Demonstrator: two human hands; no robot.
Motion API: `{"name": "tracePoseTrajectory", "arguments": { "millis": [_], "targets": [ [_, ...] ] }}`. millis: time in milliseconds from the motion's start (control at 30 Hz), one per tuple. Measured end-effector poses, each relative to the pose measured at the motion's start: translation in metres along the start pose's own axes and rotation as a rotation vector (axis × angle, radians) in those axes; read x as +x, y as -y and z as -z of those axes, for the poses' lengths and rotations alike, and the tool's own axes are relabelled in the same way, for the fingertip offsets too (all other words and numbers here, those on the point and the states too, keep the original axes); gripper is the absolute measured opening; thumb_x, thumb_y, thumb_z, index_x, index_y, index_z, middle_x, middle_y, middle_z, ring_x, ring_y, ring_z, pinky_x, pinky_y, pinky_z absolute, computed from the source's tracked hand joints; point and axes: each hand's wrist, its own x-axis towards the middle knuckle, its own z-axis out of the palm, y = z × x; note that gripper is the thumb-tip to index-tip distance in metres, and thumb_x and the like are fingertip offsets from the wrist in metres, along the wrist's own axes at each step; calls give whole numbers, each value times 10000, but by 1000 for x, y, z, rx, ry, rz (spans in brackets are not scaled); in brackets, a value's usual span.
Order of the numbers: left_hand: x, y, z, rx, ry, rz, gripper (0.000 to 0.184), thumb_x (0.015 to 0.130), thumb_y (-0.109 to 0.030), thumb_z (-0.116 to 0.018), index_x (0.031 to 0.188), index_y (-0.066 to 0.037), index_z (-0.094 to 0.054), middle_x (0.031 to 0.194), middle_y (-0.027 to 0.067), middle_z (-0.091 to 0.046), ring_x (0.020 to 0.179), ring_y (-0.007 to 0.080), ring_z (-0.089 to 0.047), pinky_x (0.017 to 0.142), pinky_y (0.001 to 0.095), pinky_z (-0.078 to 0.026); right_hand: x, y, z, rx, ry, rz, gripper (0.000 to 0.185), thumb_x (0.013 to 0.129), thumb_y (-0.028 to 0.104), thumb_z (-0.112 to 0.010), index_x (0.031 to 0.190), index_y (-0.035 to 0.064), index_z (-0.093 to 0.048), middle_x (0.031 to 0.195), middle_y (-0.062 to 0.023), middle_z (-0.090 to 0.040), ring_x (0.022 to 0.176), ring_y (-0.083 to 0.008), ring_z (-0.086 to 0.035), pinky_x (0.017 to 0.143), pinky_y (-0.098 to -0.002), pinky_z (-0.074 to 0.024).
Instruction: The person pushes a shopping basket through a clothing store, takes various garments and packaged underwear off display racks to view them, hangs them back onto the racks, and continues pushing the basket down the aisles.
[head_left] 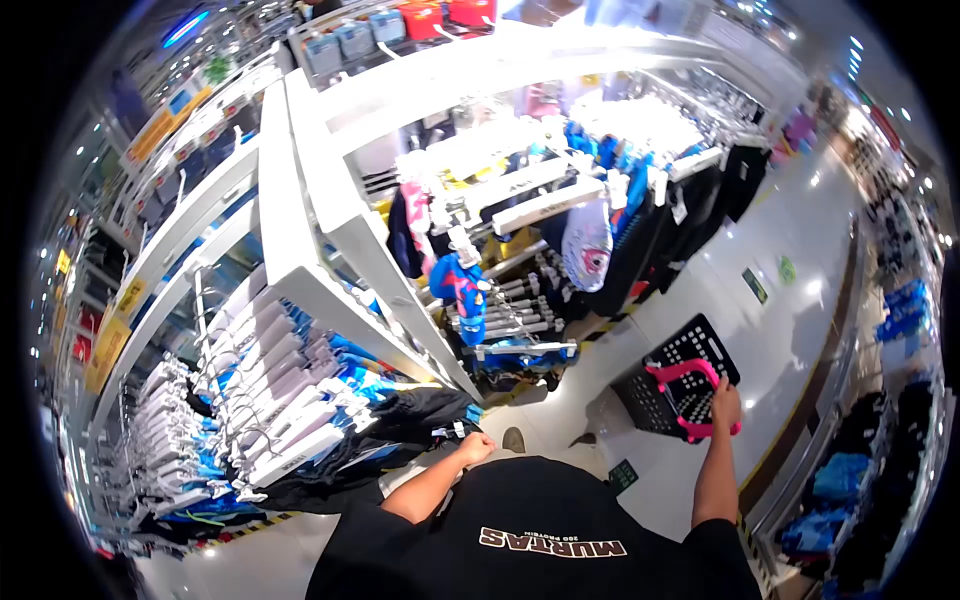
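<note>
Gripping the pink handle (708, 367) of a black basket (652, 408), the right hand (727, 402) has its fingers wrapped round it; the basket sits out to the person's right, over the pale floor (540, 418); the left hand (478, 448) is folded into a loose fist, nothing visible in it, near the dark garments (375, 432) on the lower rack.

Main risk, as judged: snagging; the basket's holed sides and loose handles could catch the dark hanging clothes (672, 220) if it swings inward, and pull hangers off; one-sided grip is the cause, since the load could pivot about a single hand.

Second: foot clearance; the basket is near the right shoe (584, 439), so a low swing could knock it; the left shoe (514, 440) is close to the rack base, so a toe could clip it.

Third: left knuckles could brush the dark garments and drag one down; basket contents cannot be told, so weight is unknown.
</note>
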Motion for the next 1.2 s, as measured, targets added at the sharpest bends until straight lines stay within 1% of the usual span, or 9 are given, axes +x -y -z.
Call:
{"name": "tracePoseTrajectory", "arguments": {
  "millis": [100, 167, 267, 367, 500, 633, 800, 967, 1200],
  "targets": [
    [-11, -17, 8, -56, -154, -20, 182, 868, -185, -685, 908, -31, -773, 802, 121, -745, 735, 196, -702, 714, 355, -557, -5, 2, -6, 144, -168, 116, 582, 980, 575, -505, 1020, 44, -740, 1012, -203, -717, 975, -408, -670, 884, -506, -494],
    [-11, -25, 6, -175, -201, 2, 177, 886, -166, -664, 882, -14, -754, 756, 113, -727, 695, 176, -686, 660, 338, -549, -16, 20, -17, 302, -374, 305, 423, 918, 375, -710, 1070, -19, -701, 1009, -211, -683, 937, -374, -651, 855, -468, -501],
    [-7, -53, 6, -442, -190, 32, 178, 943, -117, -583, 856, -8, -693, 669, 67, -666, 584, 131, -632, 535, 281, -492, -45, 108, 4, 712, -230, 394, 436, 931, 258, -722, 1232, -44, -631, 1163, -192, -662, 1079, -309, -640, 960, -395, -484],
    [-24, -135, 27, -407, -193, 4, 167, 966, -66, -525, 964, -5, -681, 700, 73, -674, 603, 134, -644, 563, 281, -510, -71, 208, 49, 1035, 12, 532, 448, 944, 163, -710, 1322, -37, -575, 1295, -173, -631, 1234, -279, -592, 1083, -376, -422],
    [-12, -192, 34, -437, -196, -132, 174, 968, -67, -530, 1035, 12, -669, 741, 88, -684, 640, 148, -656, 594, 290, -527, -115, 319, 148, 1134, 60, 883, 487, 906, 119, -735, 1342, -14, -564, 1306, -164, -621, 1229, -272, -591, 1083, -371, -426],
    [-3, -231, 40, -498, -184, -186, 207, 973, -88, -565, 1093, 45, -668, 835, 95, -706, 689, 151, -662, 649, 293, -546, -132, 382, 182, 899, -245, 1369, 633, 783, 95, -811, 1352, 4, -547, 1335, -212, -579, 1265, -369, -548, 1099, -436, -423],
    [-23, -252, 44, -544, -175, -191, 225, 975, -102, -608, 1124, 56, -669, 878, 101, -718, 712, 135, -667, 674, 291, -553, -150, 422, 181, 717, -162, 1512, 641, 689, 69, -844, 1283, 84, -604, 1277, -154, -571, 1221, -374, -513, 1067, -464, -419],
    [-31, -249, 38, -549, -134, -148, 225, 972, -120, -632, 1116, 46, -679, 881, 92, -719, 710, 124, -661, 666, 284, -543, -155, 436, 178, 664, -237, 1484, 506, 712, 105, -841, 1174, 70, -639, 1155, -134, -594, 1104, -346, -537, 983, -452, -440],
    [-34, -266, 41, -539, -140, -238, 234, 968, -183, -653, 1043, 36, -685, 861, 77, -711, 700, 129, -653, 648, 294, -522, -148, 427, 173, 804, -66, 1468, 349, 742, 19, -806, 1053, 44, -650, 964, -135, -649, 944, -332, -626, 854, -396, -499]
  ]
}}
